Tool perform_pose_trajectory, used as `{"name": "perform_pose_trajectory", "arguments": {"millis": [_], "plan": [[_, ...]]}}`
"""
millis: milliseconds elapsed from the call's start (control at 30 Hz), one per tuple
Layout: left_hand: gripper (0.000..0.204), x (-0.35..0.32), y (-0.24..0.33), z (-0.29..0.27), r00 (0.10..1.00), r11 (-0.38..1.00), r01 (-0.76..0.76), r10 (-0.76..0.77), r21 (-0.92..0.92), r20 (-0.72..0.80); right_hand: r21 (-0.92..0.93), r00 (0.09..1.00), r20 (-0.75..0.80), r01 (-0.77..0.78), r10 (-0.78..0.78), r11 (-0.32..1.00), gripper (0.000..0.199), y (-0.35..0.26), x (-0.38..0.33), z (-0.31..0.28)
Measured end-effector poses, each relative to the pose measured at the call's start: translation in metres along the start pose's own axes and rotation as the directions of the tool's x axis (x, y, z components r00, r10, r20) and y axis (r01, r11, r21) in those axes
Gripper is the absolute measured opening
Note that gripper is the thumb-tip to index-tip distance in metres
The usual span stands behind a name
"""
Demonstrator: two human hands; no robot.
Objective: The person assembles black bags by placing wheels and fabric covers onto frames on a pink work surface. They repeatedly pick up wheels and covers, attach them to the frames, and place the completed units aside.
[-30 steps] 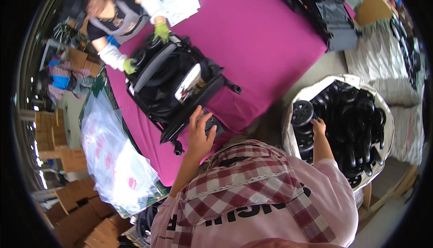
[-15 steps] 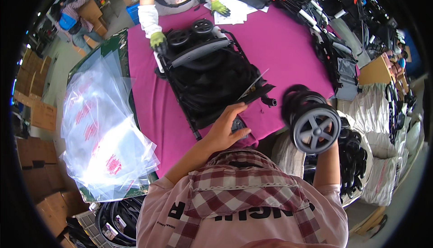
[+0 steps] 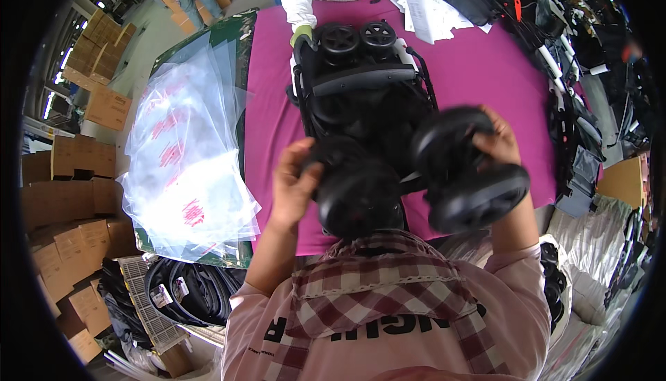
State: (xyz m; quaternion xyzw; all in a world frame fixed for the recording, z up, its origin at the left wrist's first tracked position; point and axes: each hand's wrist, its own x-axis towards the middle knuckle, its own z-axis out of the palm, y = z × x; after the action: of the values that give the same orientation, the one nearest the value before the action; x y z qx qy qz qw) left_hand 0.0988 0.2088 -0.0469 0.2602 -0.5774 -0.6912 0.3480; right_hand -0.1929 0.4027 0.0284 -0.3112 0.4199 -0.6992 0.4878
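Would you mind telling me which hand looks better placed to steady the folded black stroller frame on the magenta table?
Left, probably: the left hand rests against the stroller frame, while the right hand grips black wheels.

Black wheels (image 3: 423,173) and folded black stroller (image 3: 364,93); magenta table cover (image 3: 479,69); pink-checked shirt (image 3: 388,305).

Folded stroller (image 3: 364,97) lies on table (image 3: 485,69); plastic bags (image 3: 184,166) left.

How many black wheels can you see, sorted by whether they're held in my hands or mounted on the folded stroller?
Held in the hands: 4, two at the left hand and two at the right hand
Mounted on the folded stroller: 2
Total: 6
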Motion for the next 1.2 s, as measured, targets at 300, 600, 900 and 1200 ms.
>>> {"name": "perform_pose_trajectory", "arguments": {"millis": [300, 600, 900, 1200], "plan": [[0.039, 0.098, -0.006, 0.027, 0.892, 0.989, -0.131, 0.147, 0.067, -0.427, -0.112, 0.839, -0.538, 0.021, -0.078, 0.993, 0.017, 0.068, 0.117, -0.129], [0.077, 0.12, -0.124, 0.046, 0.955, 0.351, -0.285, 0.18, 0.892, 0.234, -0.957, 0.952, 0.268, 0.246, -0.147, -0.152, 0.027, 0.14, 0.125, -0.123], [0.072, 0.126, -0.113, 0.034, 0.81, -0.097, -0.582, 0.018, 0.807, 0.586, -0.874, 0.925, 0.365, 0.301, -0.106, -0.381, 0.019, 0.15, 0.127, -0.119], [0.041, 0.12, -0.11, 0.037, 0.842, 0.274, -0.534, 0.084, 0.8, 0.534, -0.996, 0.983, 0.061, 0.05, -0.174, -0.067, 0.047, 0.113, 0.096, -0.105]]}}
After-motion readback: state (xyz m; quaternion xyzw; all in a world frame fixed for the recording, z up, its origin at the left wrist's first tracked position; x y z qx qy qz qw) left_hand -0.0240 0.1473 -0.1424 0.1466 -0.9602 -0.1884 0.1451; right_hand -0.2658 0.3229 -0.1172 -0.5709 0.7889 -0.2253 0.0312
